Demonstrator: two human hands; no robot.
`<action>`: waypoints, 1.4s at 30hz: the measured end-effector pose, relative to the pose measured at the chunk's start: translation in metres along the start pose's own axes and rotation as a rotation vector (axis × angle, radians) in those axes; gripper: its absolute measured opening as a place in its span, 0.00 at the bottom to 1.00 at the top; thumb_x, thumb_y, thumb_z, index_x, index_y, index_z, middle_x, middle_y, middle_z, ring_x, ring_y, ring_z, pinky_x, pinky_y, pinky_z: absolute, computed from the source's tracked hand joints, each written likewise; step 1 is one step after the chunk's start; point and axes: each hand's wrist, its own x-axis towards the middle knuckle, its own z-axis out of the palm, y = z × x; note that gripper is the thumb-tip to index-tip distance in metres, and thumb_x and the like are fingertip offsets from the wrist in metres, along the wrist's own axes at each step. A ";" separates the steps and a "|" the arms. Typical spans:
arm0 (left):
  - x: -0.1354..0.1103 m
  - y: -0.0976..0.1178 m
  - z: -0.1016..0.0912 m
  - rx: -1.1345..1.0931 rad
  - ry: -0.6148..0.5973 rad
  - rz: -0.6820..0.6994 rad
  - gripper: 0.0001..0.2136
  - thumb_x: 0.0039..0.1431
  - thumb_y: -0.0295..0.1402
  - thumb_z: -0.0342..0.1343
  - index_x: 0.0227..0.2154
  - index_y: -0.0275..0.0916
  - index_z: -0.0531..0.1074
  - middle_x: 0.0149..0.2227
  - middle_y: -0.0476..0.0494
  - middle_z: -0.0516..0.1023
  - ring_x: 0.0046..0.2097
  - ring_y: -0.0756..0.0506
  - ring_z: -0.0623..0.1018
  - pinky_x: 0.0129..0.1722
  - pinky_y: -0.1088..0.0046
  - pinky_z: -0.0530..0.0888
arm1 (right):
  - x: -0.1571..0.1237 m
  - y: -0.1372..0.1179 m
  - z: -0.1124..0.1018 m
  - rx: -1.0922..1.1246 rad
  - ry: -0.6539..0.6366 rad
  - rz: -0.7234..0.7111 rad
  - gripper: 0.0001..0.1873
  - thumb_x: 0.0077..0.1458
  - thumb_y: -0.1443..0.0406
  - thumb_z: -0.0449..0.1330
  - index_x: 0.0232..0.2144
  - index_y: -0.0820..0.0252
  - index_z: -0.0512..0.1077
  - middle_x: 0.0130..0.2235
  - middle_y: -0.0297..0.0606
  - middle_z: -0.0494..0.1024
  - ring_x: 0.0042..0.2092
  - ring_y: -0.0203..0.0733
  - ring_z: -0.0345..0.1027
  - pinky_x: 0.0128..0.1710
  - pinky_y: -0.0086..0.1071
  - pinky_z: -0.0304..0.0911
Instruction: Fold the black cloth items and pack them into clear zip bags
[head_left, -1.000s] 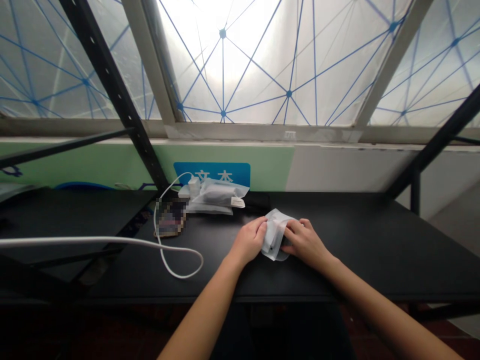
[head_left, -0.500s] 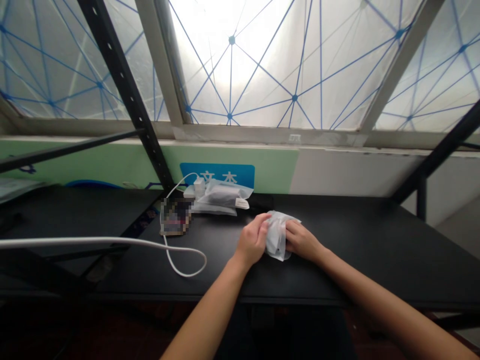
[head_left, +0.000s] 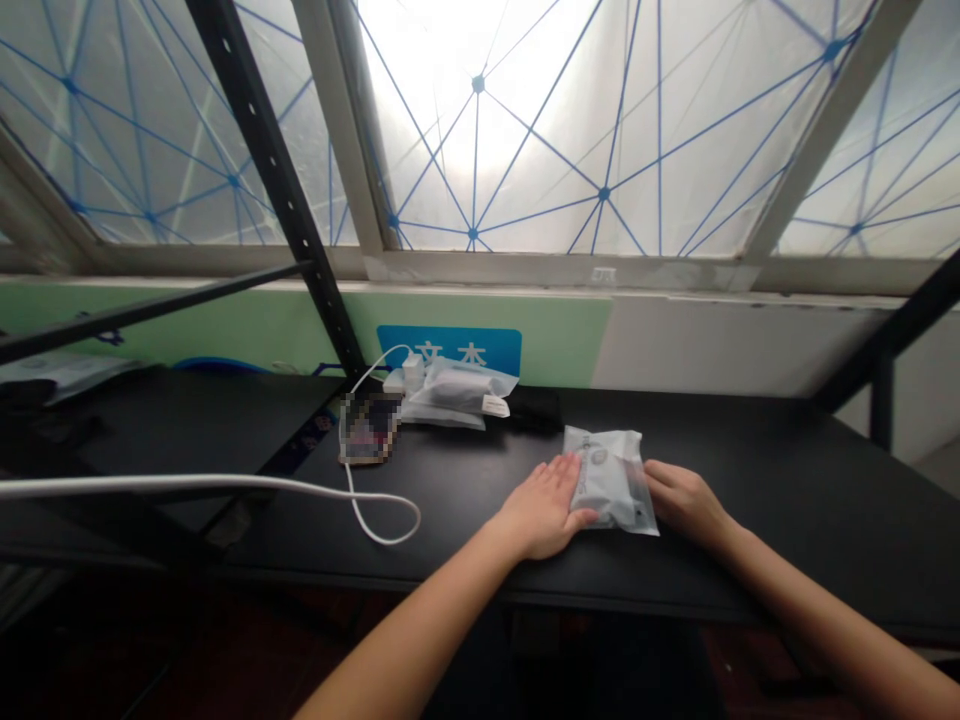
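Note:
A clear plastic bag (head_left: 609,482) with a white item inside lies flat on the black table (head_left: 750,440). My left hand (head_left: 544,508) rests palm down on the table, its fingertips against the bag's left edge. My right hand (head_left: 679,503) lies to the right of the bag, with its fingertips touching the right edge. Neither hand grips the bag. What the white item is stays hidden by the glare on the plastic.
Behind the hands are a second plastic-wrapped white package (head_left: 454,392), a white charger (head_left: 412,375), a pixelated phone (head_left: 367,428) and a black object (head_left: 536,410). A white cable (head_left: 375,510) loops across the table's left part. Metal shelf uprights stand at the back.
My hands have let go of the bag, which was bunched between them. It now lies flat on the table, further right, and the hands have moved apart to either side of it.

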 end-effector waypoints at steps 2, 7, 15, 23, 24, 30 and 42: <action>0.001 0.000 0.002 0.039 -0.018 -0.007 0.39 0.69 0.57 0.39 0.73 0.34 0.44 0.74 0.34 0.44 0.74 0.35 0.46 0.72 0.51 0.48 | -0.008 0.002 -0.004 -0.002 -0.022 0.037 0.11 0.67 0.69 0.51 0.40 0.60 0.74 0.31 0.38 0.75 0.28 0.38 0.68 0.28 0.30 0.65; 0.000 -0.003 0.001 -0.018 0.035 0.026 0.44 0.64 0.62 0.45 0.72 0.35 0.49 0.73 0.33 0.49 0.74 0.33 0.50 0.72 0.50 0.51 | -0.016 0.003 -0.004 0.039 -0.069 0.134 0.16 0.64 0.72 0.49 0.48 0.64 0.72 0.44 0.49 0.81 0.35 0.42 0.77 0.31 0.30 0.72; 0.003 -0.017 -0.015 -0.454 0.812 0.005 0.28 0.73 0.50 0.36 0.63 0.36 0.65 0.66 0.34 0.67 0.68 0.39 0.66 0.69 0.57 0.61 | 0.012 -0.010 0.021 0.144 -0.161 0.117 0.15 0.62 0.73 0.50 0.43 0.63 0.75 0.46 0.51 0.81 0.32 0.43 0.78 0.30 0.31 0.73; 0.001 -0.022 -0.016 -0.315 0.451 -0.129 0.32 0.72 0.52 0.34 0.70 0.36 0.54 0.73 0.34 0.53 0.74 0.38 0.49 0.72 0.52 0.51 | 0.057 -0.038 0.042 0.300 -0.247 0.053 0.19 0.65 0.69 0.54 0.56 0.54 0.71 0.56 0.45 0.76 0.47 0.45 0.77 0.43 0.32 0.74; 0.001 -0.022 -0.014 -0.278 0.410 -0.147 0.33 0.72 0.53 0.33 0.71 0.35 0.50 0.73 0.34 0.50 0.74 0.38 0.48 0.72 0.53 0.50 | 0.055 -0.036 0.040 0.312 -0.248 0.069 0.19 0.65 0.69 0.54 0.57 0.54 0.71 0.57 0.45 0.75 0.47 0.46 0.77 0.44 0.33 0.74; 0.007 -0.017 -0.001 0.008 0.155 -0.148 0.37 0.69 0.58 0.35 0.73 0.41 0.42 0.75 0.36 0.37 0.75 0.35 0.42 0.72 0.49 0.46 | 0.016 -0.006 0.019 0.302 -0.179 0.156 0.20 0.65 0.70 0.52 0.56 0.54 0.72 0.58 0.44 0.75 0.47 0.45 0.78 0.46 0.33 0.75; 0.013 -0.006 -0.003 0.170 0.009 -0.208 0.46 0.63 0.65 0.36 0.72 0.32 0.45 0.74 0.31 0.41 0.75 0.33 0.42 0.71 0.47 0.43 | -0.035 0.020 0.005 -0.106 -0.089 0.120 0.31 0.47 0.79 0.50 0.51 0.61 0.74 0.54 0.51 0.76 0.48 0.49 0.78 0.46 0.39 0.77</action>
